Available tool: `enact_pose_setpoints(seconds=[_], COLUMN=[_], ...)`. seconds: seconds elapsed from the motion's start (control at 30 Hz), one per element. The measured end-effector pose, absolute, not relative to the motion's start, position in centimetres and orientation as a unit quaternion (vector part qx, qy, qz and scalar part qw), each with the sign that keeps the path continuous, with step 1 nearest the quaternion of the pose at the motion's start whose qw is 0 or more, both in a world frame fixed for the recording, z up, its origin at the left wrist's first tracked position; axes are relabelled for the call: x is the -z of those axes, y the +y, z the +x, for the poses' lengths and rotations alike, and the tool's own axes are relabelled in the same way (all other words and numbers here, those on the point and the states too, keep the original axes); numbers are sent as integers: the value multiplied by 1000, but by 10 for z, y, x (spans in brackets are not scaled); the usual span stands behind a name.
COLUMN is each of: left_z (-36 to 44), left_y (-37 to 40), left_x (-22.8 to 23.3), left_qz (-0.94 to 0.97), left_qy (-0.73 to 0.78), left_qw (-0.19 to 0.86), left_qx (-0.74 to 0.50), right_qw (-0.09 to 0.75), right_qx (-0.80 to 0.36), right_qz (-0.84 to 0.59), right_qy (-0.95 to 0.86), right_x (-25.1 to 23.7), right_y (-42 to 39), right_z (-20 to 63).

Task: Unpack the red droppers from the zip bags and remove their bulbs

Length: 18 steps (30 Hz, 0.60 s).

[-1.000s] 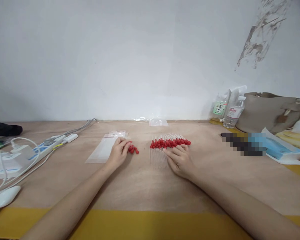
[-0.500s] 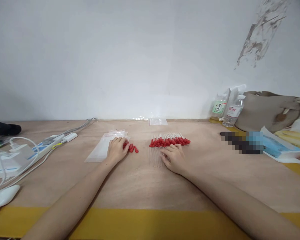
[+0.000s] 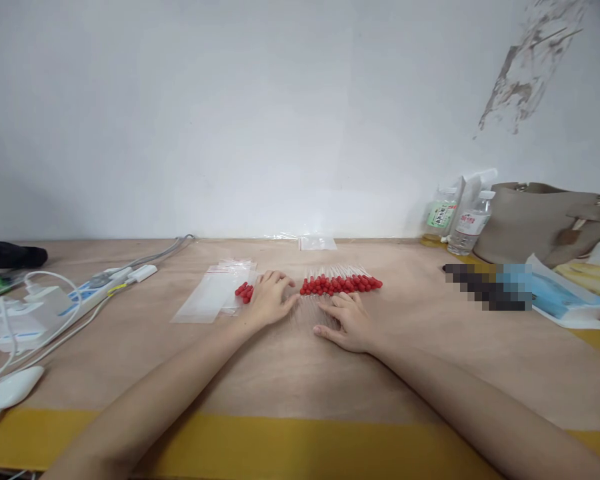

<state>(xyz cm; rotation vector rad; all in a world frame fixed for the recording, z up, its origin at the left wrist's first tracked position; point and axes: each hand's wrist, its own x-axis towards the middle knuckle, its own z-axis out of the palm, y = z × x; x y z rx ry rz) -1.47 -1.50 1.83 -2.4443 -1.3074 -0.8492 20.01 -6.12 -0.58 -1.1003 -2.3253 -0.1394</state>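
Observation:
A dense row of red-tipped white sticks (image 3: 340, 285) lies across the middle of the table. Just in front of the row, thin clear strands or sticks (image 3: 303, 313) lie between my two hands. My left hand (image 3: 271, 298) rests at the left end of the row, fingers spread, with no held thing visible. Behind its wrist side sits a small group of red pieces (image 3: 244, 291), partly hidden by the hand. My right hand (image 3: 349, 323) is low over the table in front of the row, thumb and fingers apart, fingertips near the clear strands.
Clear zip bags (image 3: 207, 293) lie flat on the left, and another small bag (image 3: 317, 243) lies by the wall. A power strip (image 3: 90, 293) with white cables is far left. Bottles (image 3: 471, 223), a grey bag (image 3: 535, 223) and a blue-white pack (image 3: 563, 293) stand right.
My left hand has moved right, from the small group of red pieces to the row's left end. The thumb of my right hand has spread away from its fingers.

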Motion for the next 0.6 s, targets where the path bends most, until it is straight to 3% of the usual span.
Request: enact_pose_setpoints(seconds=[0.27,0.6], left_z=[23,7], left_y=[16,4], left_x=[-17,-15], left_qz=[-852,-791], left_qy=[-435,-425], left_qw=[72,14], left_qx=[284,441], right_qw=[403,423], right_qx=[38,70], right_qz=[-471,-464], right_qy=[-784,-775], right_x=[13,11], right_y=[-53,-54], right_z=[212,212])
